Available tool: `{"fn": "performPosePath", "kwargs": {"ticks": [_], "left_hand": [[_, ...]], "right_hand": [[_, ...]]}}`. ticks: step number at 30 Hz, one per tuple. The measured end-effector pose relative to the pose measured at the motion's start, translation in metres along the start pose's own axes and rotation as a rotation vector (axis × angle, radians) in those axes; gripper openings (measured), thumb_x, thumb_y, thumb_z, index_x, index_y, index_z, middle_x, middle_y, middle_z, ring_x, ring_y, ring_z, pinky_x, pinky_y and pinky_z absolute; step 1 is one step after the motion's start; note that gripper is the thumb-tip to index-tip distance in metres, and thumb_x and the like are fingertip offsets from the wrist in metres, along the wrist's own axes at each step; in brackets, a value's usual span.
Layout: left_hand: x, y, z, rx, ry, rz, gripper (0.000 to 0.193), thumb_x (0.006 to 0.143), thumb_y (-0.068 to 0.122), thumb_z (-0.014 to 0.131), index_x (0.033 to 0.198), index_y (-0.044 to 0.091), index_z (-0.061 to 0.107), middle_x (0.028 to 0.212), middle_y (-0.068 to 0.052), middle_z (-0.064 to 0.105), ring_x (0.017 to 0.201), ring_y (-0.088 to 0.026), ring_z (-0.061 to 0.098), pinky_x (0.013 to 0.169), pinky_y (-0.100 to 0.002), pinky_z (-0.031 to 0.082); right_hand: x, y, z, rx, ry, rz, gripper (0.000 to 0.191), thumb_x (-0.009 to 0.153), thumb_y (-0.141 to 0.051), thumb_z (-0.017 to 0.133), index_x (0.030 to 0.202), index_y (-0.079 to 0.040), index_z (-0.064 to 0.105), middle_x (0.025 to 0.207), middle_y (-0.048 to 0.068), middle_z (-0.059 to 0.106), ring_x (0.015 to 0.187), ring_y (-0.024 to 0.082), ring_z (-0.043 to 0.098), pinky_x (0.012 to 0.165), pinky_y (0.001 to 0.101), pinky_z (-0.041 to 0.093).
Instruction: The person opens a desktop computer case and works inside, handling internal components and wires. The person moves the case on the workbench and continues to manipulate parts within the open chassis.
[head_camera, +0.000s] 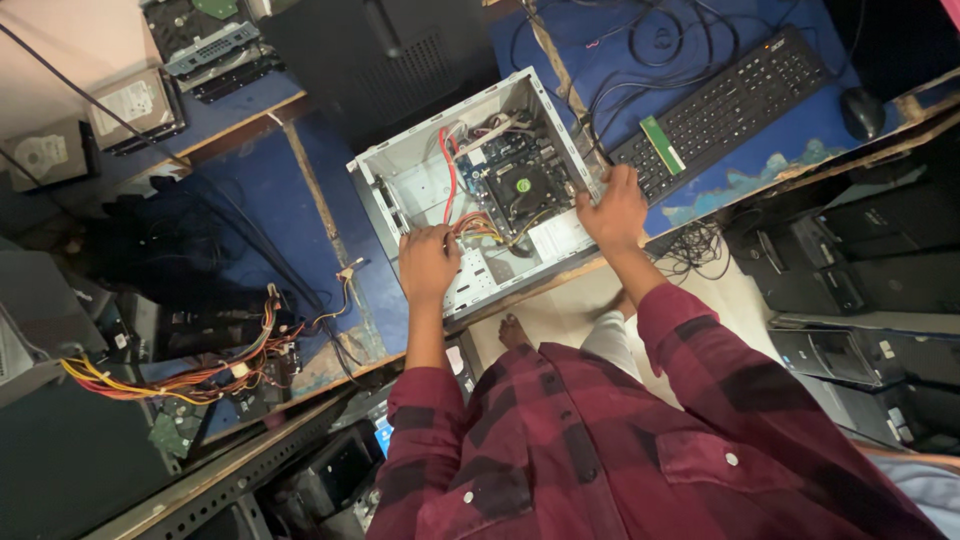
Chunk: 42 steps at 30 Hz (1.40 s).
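Note:
An open grey computer case (400, 165) lies on its side on the blue worktop, its motherboard (520, 180) and red and multicoloured cables (470, 225) exposed. My left hand (428, 262) rests inside the case's near-left part, fingers curled at the cable bundle. My right hand (613, 210) grips the case's right wall near the front corner. Both arms wear dark red plaid sleeves.
A black keyboard (735, 100) with a green memory stick (662, 145) lies to the right, a mouse (862, 110) beyond it. Hard drives (130, 105) sit far left. A loose power-supply cable bundle (180, 375) lies at left. Stacked black cases (870, 270) stand at right.

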<state>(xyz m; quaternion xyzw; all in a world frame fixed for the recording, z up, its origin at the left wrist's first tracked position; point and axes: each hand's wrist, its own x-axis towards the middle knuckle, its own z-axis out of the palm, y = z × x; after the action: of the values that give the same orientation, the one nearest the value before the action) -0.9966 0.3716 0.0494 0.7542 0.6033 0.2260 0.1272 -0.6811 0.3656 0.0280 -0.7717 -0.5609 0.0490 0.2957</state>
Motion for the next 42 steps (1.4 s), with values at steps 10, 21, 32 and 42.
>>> {"fn": "performPosePath", "kwargs": {"ticks": [10,21,32,42], "left_hand": [[-0.001,0.0,-0.003,-0.022,0.0,-0.005,0.011,0.087,0.016,0.065,0.09,0.008,0.072,0.091,-0.014,0.073,0.091,-0.033,0.065,0.088,-0.045,0.045],[-0.006,-0.042,0.017,-0.898,0.236,-0.206,0.034,0.092,-0.006,0.051,0.123,0.0,0.063,0.103,-0.012,0.072,0.087,-0.02,0.067,0.083,-0.031,0.055],[-0.009,-0.077,0.016,-1.418,0.657,-0.175,0.038,0.109,0.016,0.048,0.143,0.0,0.044,0.133,-0.02,0.058,0.119,-0.029,0.063,0.108,-0.042,0.048],[-0.01,-0.082,0.014,-1.505,0.679,-0.141,0.04,0.111,0.024,0.047,0.145,0.004,0.043,0.141,-0.02,0.052,0.125,-0.033,0.059,0.11,-0.047,0.046]], "right_hand": [[0.002,-0.004,-0.005,0.011,-0.057,0.025,0.043,0.083,-0.04,0.079,0.095,-0.005,0.056,0.103,0.015,0.058,0.09,0.04,0.062,0.076,0.0511,0.05],[-0.005,0.004,0.01,0.072,0.009,-0.063,0.045,0.082,-0.026,0.077,0.114,-0.006,0.051,0.11,0.018,0.058,0.095,0.042,0.063,0.077,0.051,0.051],[-0.007,0.005,0.022,0.042,-0.025,-0.06,0.039,0.095,-0.032,0.08,0.106,-0.006,0.052,0.11,0.017,0.058,0.097,0.042,0.063,0.079,0.052,0.051],[-0.007,-0.004,0.019,0.046,-0.057,-0.019,0.043,0.082,-0.027,0.081,0.106,-0.005,0.053,0.112,0.018,0.057,0.096,0.042,0.063,0.079,0.0516,0.051]]}}
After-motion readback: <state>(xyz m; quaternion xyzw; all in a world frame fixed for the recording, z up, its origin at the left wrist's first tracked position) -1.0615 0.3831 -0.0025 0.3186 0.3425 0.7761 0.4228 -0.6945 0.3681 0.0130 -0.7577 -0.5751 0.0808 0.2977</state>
